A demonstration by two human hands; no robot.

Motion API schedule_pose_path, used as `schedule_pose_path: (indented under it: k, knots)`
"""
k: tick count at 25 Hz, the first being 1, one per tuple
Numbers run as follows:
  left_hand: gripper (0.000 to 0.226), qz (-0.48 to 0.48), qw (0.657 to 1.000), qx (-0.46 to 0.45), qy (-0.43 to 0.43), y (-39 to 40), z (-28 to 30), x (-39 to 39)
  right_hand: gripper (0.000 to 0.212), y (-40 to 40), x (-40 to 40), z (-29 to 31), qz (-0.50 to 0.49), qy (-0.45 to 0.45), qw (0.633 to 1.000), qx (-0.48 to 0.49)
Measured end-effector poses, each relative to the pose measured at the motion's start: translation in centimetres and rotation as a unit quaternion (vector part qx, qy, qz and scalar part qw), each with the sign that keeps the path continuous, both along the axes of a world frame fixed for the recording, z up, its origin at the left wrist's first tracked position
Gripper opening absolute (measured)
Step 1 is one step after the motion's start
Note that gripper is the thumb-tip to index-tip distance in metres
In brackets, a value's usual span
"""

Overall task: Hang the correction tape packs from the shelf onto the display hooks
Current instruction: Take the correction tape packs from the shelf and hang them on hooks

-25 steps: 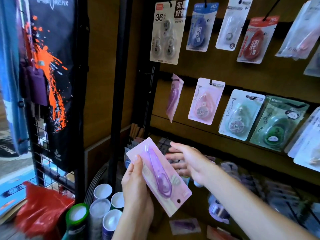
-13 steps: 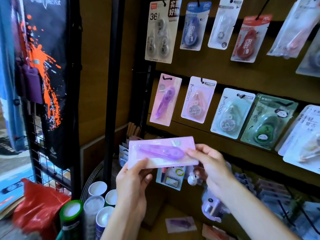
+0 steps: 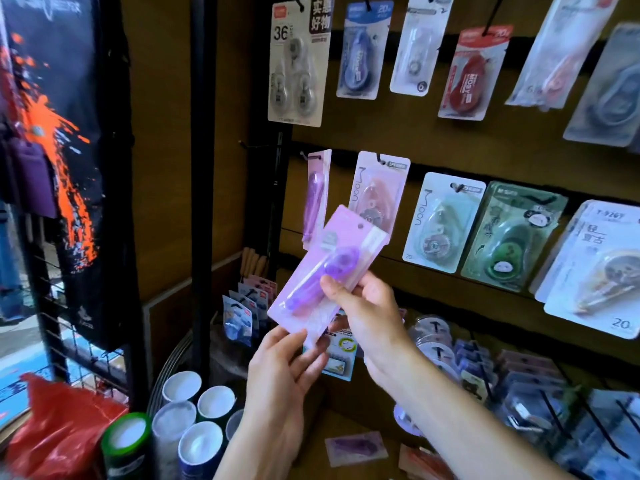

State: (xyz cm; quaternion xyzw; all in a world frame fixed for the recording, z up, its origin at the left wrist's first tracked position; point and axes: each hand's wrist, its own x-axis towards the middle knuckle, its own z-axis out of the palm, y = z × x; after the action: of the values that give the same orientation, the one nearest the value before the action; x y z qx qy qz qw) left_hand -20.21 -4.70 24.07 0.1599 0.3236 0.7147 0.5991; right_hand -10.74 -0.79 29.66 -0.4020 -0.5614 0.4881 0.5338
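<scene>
Holding purple tape pack (image 3: pixel 322 271) tilted w/ my right hand (image 3: pixel 367 313) pinching its side, left hand (image 3: pixel 284 372) fingers relaxed, touching bottom edge, below hung pack (image 3: pixel 316 195)

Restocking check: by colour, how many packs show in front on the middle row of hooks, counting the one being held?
Purple: 2, hanging pack and held pack
Pink pack: 1
Pale green pack: 1
Dark green pack: 1
White pack: 1
Total: 6
</scene>
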Motion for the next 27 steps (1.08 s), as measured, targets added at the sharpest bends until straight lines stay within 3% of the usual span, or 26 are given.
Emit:
schedule_pose_path:
  k: [4, 9, 14, 22, 27]
  knots:
    - [0.042, 0.005, 0.995, -0.045, -0.091, -0.1, 0.1, -2.2, 0.005, 2.4, -2.8, 4.3, 0.011, -0.068, 0.996, 0.062]
    - [0.047, 0.013, 0.994, -0.051, -0.094, -0.3, -0.3, -5.0, 0.02, 5.0, -6.4, 7.3, 0.009, -0.13, 0.99, 0.055]
    - [0.043, -0.001, 0.994, -0.057, -0.093, 0.2, -0.3, -6.6, 0.018, 5.7, -7.6, 8.4, 0.002, -0.124, 0.991, 0.059]
    - [0.044, 0.016, 0.995, -0.055, -0.079, 0.6, -0.5, -7.3, 0.013, 5.7, -7.4, 6.6, -0.025, -0.033, 0.999, 0.031]
    - [0.043, 0.017, 0.997, -0.053, -0.061, 0.6, -0.9, -7.5, 0.029, 9.4, -8.0, 7.1, -0.082, -0.025, 0.995, -0.051]
